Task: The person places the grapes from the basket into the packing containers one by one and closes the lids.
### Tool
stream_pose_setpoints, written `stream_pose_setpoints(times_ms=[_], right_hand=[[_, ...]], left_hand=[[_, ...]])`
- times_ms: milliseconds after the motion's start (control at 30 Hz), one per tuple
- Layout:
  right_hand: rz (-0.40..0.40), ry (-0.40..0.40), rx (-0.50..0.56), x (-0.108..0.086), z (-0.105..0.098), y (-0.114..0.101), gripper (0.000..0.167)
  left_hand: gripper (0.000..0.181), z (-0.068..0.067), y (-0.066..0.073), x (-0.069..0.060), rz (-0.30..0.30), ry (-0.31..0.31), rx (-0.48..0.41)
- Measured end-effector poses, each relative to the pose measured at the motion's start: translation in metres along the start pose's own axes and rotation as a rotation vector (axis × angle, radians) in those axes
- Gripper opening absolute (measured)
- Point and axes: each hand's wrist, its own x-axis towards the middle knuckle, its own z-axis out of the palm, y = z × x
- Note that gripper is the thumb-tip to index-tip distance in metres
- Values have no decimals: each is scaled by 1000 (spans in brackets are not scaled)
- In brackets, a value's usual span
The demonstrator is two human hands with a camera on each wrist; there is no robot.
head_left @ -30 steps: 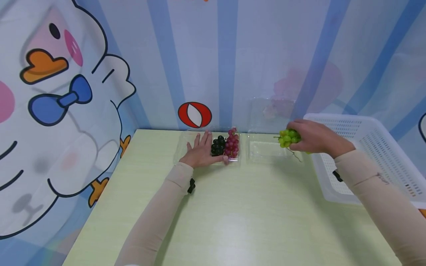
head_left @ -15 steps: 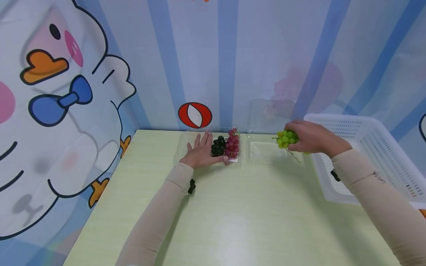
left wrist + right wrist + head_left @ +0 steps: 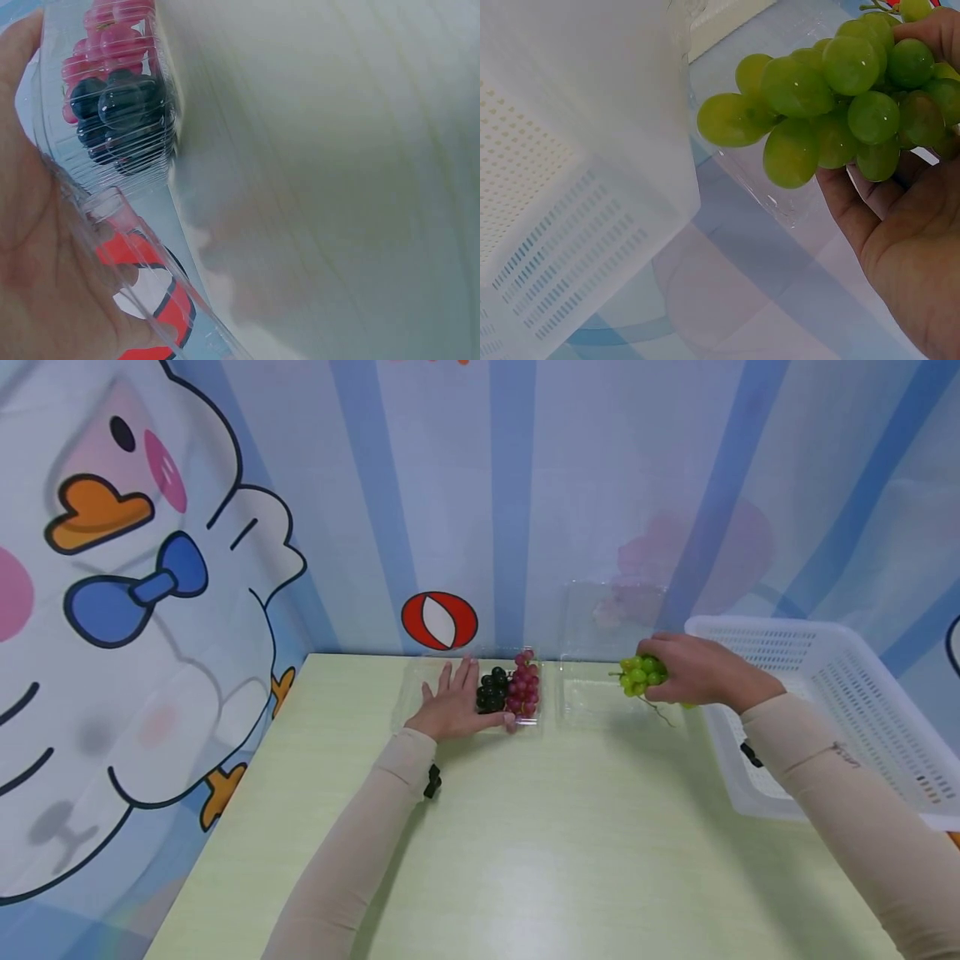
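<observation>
The left hand [image 3: 452, 708] lies with spread, straight fingers on a clear plastic box [image 3: 407, 693], beside dark grapes [image 3: 492, 690] and red grapes [image 3: 523, 683] in it. In the left wrist view the palm [image 3: 45, 262] is against the clear plastic, with the dark grapes [image 3: 120, 112] behind its wall. A bunch of green grapes [image 3: 641, 675] is gripped by the right hand [image 3: 708, 672], above the right part of a second clear box [image 3: 588, 697] with a raised lid. The right wrist view shows fingers and thumb round the green bunch [image 3: 802, 90].
A white perforated basket [image 3: 720, 760] stands at the right, under the right forearm. Behind the pale table [image 3: 525, 835] rises a printed blue backdrop [image 3: 450, 485]; the lid of the second box stands up in front of it.
The right hand has moved slightly left with the green grapes, farther over the second box. The left hand has stayed in place on the first box.
</observation>
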Motion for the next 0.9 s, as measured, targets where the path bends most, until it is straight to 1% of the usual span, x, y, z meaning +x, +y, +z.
stream_pose_setpoints(times_ms=[400, 567, 800, 900], right_hand=[[6, -25, 6, 5, 7, 0, 37], [-12, -30, -14, 8, 7, 0, 35], [-6, -53, -18, 15, 8, -3, 35], [-16, -64, -22, 19, 9, -5, 35]], left_hand=[[128, 5, -3, 2, 9, 8, -18], [127, 5, -3, 2, 10, 13, -1], [125, 3, -3, 2, 11, 14, 5], [124, 2, -3, 2, 10, 16, 11]])
